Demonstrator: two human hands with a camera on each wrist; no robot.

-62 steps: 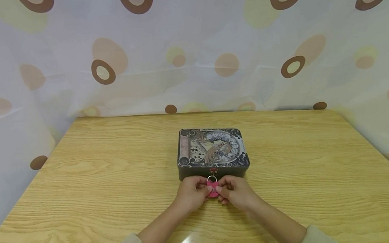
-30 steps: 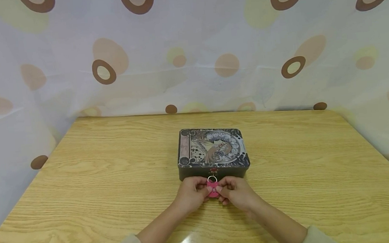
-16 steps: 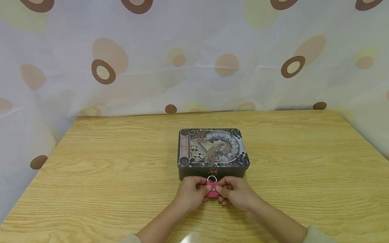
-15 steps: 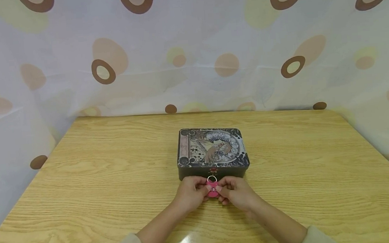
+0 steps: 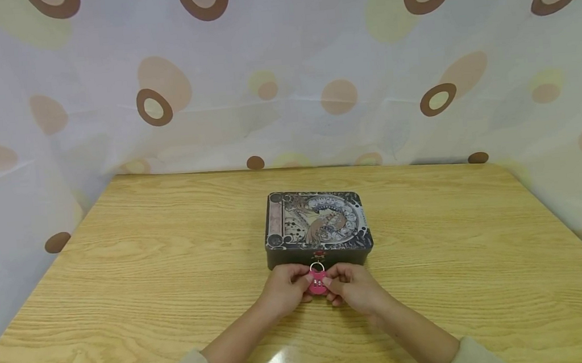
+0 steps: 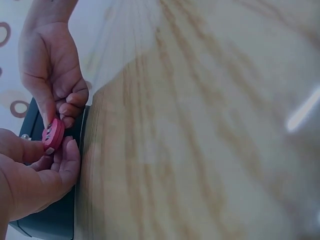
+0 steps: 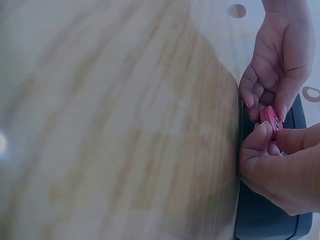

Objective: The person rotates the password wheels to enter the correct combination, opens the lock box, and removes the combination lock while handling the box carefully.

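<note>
Along the front wall of the tin box (image 5: 320, 222), taken from left to right, the left hand (image 5: 282, 289) is found first, just before the left part of that wall; its grip is narrowed to the thickness of a pink padlock (image 5: 318, 290), whose left edge is pinched between thumb and curled fingers. The padlock itself is held in the middle, in front of the box's clasp (image 5: 319, 254), with its long axis pointed at the box: the metal shackle (image 5: 316, 262) is turned toward the clasp, the body away from it, and a row of small dials is left exposed between the thumbs. Any further move seems to be governed by that relation of shackle to clasp; whether the one is passed through the other or merely held beside it cannot be told. Neither hand can be called nearer, since the padlock is touched by both. Its right edge is pinched by the right hand (image 5: 357, 285), placed before the right part of the box's wall, its grip spread no wider than the padlock's body. The box is set on the counter (image 5: 175, 270), lid down, just beyond both hands.
</note>
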